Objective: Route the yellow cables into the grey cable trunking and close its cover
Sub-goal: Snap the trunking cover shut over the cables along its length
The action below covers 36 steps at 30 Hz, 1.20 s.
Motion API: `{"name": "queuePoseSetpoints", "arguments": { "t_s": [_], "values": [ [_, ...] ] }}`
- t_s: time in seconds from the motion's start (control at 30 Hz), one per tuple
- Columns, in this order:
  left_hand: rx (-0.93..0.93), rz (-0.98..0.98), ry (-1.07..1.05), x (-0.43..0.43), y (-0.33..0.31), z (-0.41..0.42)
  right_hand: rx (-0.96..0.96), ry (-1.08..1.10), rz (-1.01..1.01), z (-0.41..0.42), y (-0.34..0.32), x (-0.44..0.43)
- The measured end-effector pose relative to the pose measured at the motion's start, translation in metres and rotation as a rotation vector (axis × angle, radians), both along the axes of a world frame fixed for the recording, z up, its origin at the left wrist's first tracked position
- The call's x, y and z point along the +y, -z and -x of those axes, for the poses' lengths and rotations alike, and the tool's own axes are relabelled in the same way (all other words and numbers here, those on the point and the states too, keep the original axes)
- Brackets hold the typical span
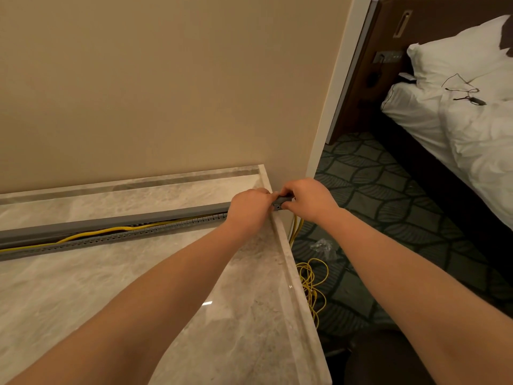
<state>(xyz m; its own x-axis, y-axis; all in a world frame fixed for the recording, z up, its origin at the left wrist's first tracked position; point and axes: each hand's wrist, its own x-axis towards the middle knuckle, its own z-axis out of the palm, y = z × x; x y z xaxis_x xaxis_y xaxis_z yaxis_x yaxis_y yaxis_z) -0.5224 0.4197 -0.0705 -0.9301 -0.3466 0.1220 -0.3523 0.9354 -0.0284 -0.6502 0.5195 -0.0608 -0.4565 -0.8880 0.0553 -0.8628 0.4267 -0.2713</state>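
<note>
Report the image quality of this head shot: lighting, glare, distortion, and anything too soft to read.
Head view: warm, dim indoor light; a small glare streak on the marble counter; wide-angle bending curves the grey trunking and the counter edge; both forearms are stretched at the bottom corners; the left hand and right hand look slightly soft, so their grip on the trunking's end is unclear.

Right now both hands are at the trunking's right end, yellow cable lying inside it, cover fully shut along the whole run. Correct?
Not quite. The head view shows the cover still open along the run, with the yellow cable exposed in the trunking. Both hands, left hand and right hand, are at its right end.
</note>
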Motion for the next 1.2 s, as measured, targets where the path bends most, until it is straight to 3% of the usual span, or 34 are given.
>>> {"name": "queuePoseSetpoints", "arguments": {
  "t_s": [0.3,0.47,0.53,1.2],
  "values": [
    [-0.026,-0.186,0.032,-0.01,-0.009,0.006,-0.101,-0.035,-0.04,0.004,-0.005,0.002],
    [-0.066,-0.566,0.009,-0.024,-0.012,0.008,-0.163,-0.041,-0.07,0.008,-0.008,0.001],
    [-0.081,-0.628,0.022,-0.029,-0.012,0.006,-0.171,-0.053,-0.086,0.009,-0.01,0.001],
    [-0.062,-0.348,0.125,-0.02,-0.015,-0.005,-0.14,-0.04,-0.077,0.007,-0.013,0.003]
  ]
}}
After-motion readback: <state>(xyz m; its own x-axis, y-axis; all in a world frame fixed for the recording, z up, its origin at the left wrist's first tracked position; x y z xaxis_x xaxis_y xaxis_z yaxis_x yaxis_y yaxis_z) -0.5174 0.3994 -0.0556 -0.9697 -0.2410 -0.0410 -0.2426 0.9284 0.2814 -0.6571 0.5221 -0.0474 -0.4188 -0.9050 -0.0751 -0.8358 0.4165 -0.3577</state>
